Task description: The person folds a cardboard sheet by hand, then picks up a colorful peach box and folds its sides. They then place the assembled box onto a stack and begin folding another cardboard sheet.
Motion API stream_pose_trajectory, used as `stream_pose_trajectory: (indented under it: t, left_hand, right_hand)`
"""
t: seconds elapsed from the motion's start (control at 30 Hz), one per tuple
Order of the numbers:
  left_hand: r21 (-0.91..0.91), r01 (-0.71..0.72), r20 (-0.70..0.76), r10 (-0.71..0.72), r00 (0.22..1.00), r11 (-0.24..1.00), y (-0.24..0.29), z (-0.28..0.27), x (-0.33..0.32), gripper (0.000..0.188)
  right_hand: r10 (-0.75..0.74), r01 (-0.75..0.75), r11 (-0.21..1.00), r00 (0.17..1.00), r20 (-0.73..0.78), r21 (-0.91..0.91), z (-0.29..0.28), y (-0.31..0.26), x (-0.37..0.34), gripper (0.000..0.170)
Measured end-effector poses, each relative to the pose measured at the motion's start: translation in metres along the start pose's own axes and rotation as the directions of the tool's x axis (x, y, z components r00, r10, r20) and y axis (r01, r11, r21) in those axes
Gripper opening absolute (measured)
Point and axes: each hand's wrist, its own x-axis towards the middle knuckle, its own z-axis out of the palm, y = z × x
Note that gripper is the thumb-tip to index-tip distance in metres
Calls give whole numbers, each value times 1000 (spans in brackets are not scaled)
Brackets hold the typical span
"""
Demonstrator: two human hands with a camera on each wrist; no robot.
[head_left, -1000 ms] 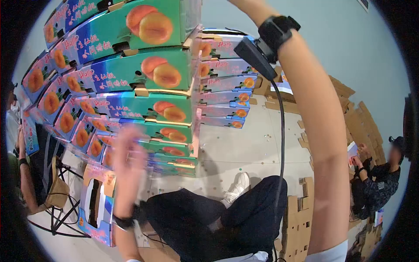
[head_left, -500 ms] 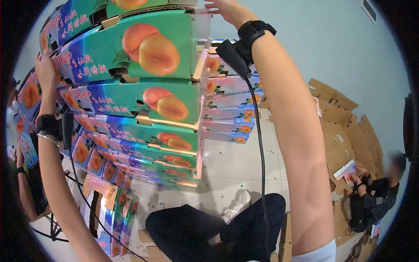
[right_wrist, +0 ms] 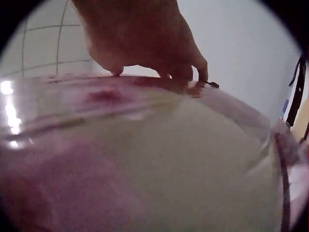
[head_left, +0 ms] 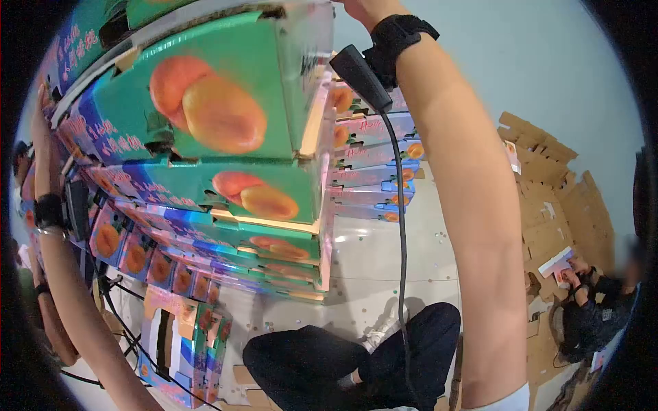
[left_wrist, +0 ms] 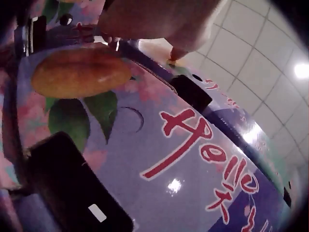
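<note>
A tall stack of printed peach boxes [head_left: 205, 109], green and blue with peach pictures, fills the head view's left and centre. My left hand [head_left: 42, 113] is at the stack's far left end. In the left wrist view that hand [left_wrist: 159, 19] touches the box cardboard beside a seam, its fingertips partly hidden. My right hand [head_left: 370, 9], cut off by the head view's top edge, is at the near right end of the upper boxes. In the right wrist view its spread fingertips [right_wrist: 203, 75] rest along the edge of a glossy pink and cream box surface [right_wrist: 145, 154].
More stacked boxes [head_left: 373, 144] stand behind the tall stack. Peach boxes [head_left: 181, 342] lie on the floor at lower left. Flattened brown cardboard [head_left: 562, 198] lies at right, where a seated person [head_left: 596, 308] handles a box. A cable [head_left: 401, 226] hangs from my right wrist.
My left hand has come up from low by the stack to its far left end. The right hand has moved left to the upper box's end. The stack now looms larger in view.
</note>
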Motion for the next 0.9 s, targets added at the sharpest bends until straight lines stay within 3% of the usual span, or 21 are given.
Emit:
stream_pose_trajectory:
  t: [0.03,0.07,0.1,0.13,0.23,0.37,0.53,0.57,0.63,0.7,0.77,0.83,0.87,0.9]
  left_hand:
    - [6,-36,-17,36,999,999,6,-1,0,52]
    - [13,-71,-30,71,997,997,13,-2,1,51]
    - [19,-106,-42,106,993,994,21,-3,0,50]
    - [23,-142,-53,143,988,990,29,-4,0,50]
    - [32,-245,-71,247,966,969,66,-2,-10,47]
    - [-10,-398,-96,396,913,917,135,12,-34,44]
    - [-203,-480,-42,482,875,853,229,70,-125,40]
    - [-320,-470,-81,471,878,822,256,85,-155,44]
    - [-411,-407,19,454,891,816,288,99,-216,45]
    - [-579,-216,128,348,929,787,305,112,-284,58]
    - [-515,-216,178,350,919,829,296,121,-350,66]
    - [-343,-265,313,376,872,901,280,123,-417,74]
    - [-391,-27,419,204,885,920,281,124,-453,75]
    - [-426,5,447,205,871,905,270,127,-486,75]
  right_hand:
    - [-38,38,999,999,-16,37,-6,-4,2,70]
    - [34,-44,998,975,-221,-39,-14,-8,-1,69]
    - [29,-40,998,974,-226,-42,-18,-22,-16,69]
    - [8,26,995,934,-357,91,-22,-42,-35,68]
    - [-143,174,983,922,-361,56,-56,-77,-97,66]
    - [-213,209,976,888,-408,-54,-106,-102,-194,64]
    - [-213,98,967,818,-534,-236,-169,-107,-363,67]
    - [-195,54,963,813,-548,-263,-180,-106,-393,68]
    - [-161,-61,929,821,-547,-365,-191,-101,-458,71]
    - [-134,-189,804,866,-482,-563,-205,-89,-515,74]
    - [-96,-253,524,931,-352,-813,-208,-79,-570,78]
    - [18,-219,227,975,-221,-949,-198,-65,-618,82]
    - [59,-189,166,982,-182,-968,-192,-59,-640,84]
    - [122,-239,310,970,-210,-920,-169,-75,-664,87]
